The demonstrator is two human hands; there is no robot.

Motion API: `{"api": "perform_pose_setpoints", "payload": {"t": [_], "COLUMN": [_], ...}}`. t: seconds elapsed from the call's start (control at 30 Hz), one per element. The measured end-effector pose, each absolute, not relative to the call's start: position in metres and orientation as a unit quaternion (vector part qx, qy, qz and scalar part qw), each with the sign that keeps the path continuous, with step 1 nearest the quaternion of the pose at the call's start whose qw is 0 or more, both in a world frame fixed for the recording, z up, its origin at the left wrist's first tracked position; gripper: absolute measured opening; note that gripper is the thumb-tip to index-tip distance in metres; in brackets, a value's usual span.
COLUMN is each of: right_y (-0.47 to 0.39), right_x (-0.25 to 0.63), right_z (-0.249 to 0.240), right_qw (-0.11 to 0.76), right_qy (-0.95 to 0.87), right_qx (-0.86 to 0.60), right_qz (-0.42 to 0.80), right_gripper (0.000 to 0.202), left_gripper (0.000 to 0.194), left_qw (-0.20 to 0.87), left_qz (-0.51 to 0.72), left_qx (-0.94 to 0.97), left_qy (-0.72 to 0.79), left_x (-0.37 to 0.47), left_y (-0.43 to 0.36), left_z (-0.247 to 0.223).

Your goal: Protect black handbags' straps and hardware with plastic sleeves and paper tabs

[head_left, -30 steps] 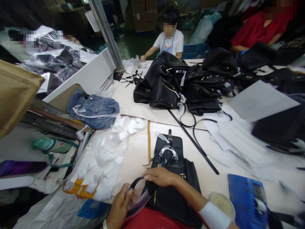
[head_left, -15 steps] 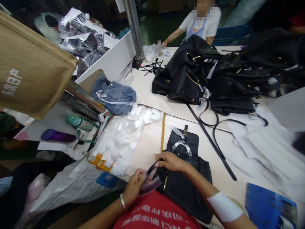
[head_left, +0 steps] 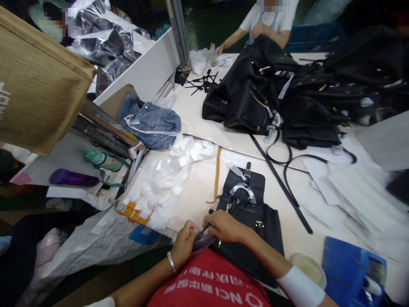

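Observation:
A black backpack (head_left: 266, 238) with gold buckles lies on the table in front of me, its flap laid away from me. White wrapping covers its top handle (head_left: 243, 190). My left hand (head_left: 185, 242) is closed on a dark, translucent plastic strip (head_left: 203, 242) at the table's near edge. My right hand (head_left: 225, 226) is closed close beside it, over the bag's left side, pinching a black strap where it meets the plastic. The fingers hide most of this strap. A mustard strip (head_left: 217, 172) lies beyond my hands.
White wrapping strips (head_left: 166, 181) are heaped at left, near a denim bag (head_left: 153, 125). More black bags (head_left: 246, 106) and loose straps lie farther back. A round tub (head_left: 308, 270) and blue object (head_left: 348, 268) stand at right. A co-worker (head_left: 271, 25) is across the table.
My hands have drawn together, and the strap loop between them is now mostly hidden. The right hand moved slightly left and down, uncovering a buckle. The co-worker's other hand has risen.

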State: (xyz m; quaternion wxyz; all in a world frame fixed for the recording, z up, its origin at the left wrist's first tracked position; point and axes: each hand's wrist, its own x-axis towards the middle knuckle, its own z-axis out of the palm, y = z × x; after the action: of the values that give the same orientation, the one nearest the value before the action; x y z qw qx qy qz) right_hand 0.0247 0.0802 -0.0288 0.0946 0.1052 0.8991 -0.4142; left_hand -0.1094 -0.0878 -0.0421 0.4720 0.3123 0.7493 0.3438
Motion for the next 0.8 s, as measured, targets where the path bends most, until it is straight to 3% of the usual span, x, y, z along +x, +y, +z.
{"api": "perform_pose_setpoints", "payload": {"t": [0.3,0.67,0.8], "right_y": [0.077,0.078,0.073], "right_x": [0.03,0.045,0.056], "right_z": [-0.034,-0.038,-0.024], "right_qw": [0.059,0.023,-0.031], "right_qy": [0.902,0.917,0.908], "right_qx": [0.128,0.151,0.195], "right_qz": [-0.408,-0.37,-0.371], "right_gripper": [0.011,0.011,0.016], "left_gripper": [0.023,0.022,0.023], "left_qw": [0.46,0.448,0.443], "left_qz": [0.317,0.313,0.31], "left_qx": [0.341,0.372,0.378], "left_qy": [0.756,0.75,0.751], "left_x": [-0.105,-0.096,-0.095], "left_y": [-0.08,-0.071,-0.07], "left_z": [-0.038,-0.037,-0.04]}}
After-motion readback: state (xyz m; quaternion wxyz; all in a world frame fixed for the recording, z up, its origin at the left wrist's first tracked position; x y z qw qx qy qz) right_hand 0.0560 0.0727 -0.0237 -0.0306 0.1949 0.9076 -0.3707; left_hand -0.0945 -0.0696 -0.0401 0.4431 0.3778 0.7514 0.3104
